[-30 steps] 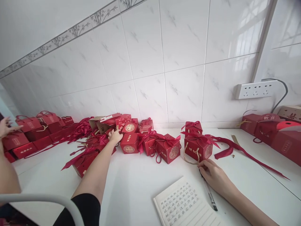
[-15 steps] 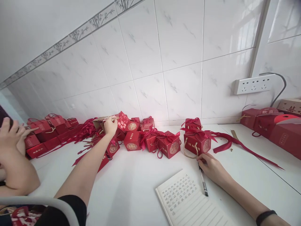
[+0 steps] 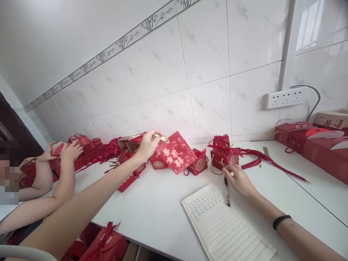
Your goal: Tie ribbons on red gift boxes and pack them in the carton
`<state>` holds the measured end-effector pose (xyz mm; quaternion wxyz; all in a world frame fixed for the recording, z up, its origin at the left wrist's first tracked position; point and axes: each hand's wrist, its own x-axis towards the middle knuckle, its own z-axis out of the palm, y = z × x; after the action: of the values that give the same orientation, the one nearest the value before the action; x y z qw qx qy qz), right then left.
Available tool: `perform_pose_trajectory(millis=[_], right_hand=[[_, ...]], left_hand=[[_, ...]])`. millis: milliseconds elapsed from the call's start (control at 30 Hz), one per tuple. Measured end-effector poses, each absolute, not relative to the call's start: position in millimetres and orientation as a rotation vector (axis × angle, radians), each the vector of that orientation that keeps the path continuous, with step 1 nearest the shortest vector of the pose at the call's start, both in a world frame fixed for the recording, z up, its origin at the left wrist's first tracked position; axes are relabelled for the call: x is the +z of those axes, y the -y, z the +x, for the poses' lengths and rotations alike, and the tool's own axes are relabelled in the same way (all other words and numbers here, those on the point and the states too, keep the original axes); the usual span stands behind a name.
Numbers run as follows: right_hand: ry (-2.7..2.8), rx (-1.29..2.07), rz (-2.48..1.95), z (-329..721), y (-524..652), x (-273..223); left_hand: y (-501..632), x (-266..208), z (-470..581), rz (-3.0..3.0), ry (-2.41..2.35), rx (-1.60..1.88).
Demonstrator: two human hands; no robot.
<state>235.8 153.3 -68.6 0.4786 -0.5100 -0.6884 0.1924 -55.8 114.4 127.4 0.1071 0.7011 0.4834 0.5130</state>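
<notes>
My left hand (image 3: pixel 149 145) pinches a gold strip at the corner of a flat red card (image 3: pixel 176 154) with pale lettering, raised over the row of gift boxes. My right hand (image 3: pixel 239 179) has its fingers drawn together at the lower front of a red gift box (image 3: pixel 221 159) with a gold rope handle and a ribbon bow. What those fingers grip is hard to make out. Just below them a black pen (image 3: pixel 227 192) lies beside an open notebook (image 3: pixel 231 232) with rows of handwriting. Partly behind the card stands another red gift box (image 3: pixel 200 162).
At the left, another person's hands (image 3: pixel 71 149) are among red boxes. A heap of red ribbon (image 3: pixel 112 148) lies by the wall. Larger red boxes (image 3: pixel 320 152) and a power strip (image 3: pixel 286 98) are at the right. Below the table edge sit more red boxes (image 3: pixel 104 243).
My left hand has moved right and towards me, lifting the red card off the pile. My right hand stays by the gift box. The view has turned left; the other person's hands have shifted.
</notes>
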Motion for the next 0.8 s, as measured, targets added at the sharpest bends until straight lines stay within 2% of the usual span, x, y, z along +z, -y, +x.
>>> perform_pose_trajectory(millis=[233,433,500,600,800], right_hand=[[1.503,0.655,-0.703,229.4,-108.9,-27.5],[1.539,0.700,-0.692,236.8,-95.7,-10.5],[1.475,0.848,-0.713,239.0,-97.7,-5.7],[1.357,1.210,-0.676,240.3,-100.8,-2.5],[1.268,1.669,-0.612,224.5,-98.7,-19.9]], left_hand=[[-97.9,70.2,39.4,2.678,-0.932,1.259],[-108.7,25.7,69.3,2.164,-0.864,1.472],[-114.9,25.7,64.1,1.897,-0.802,1.442],[-122.7,33.0,53.9,1.624,-0.609,1.192],[-117.0,24.4,51.8,1.731,-0.500,0.978]])
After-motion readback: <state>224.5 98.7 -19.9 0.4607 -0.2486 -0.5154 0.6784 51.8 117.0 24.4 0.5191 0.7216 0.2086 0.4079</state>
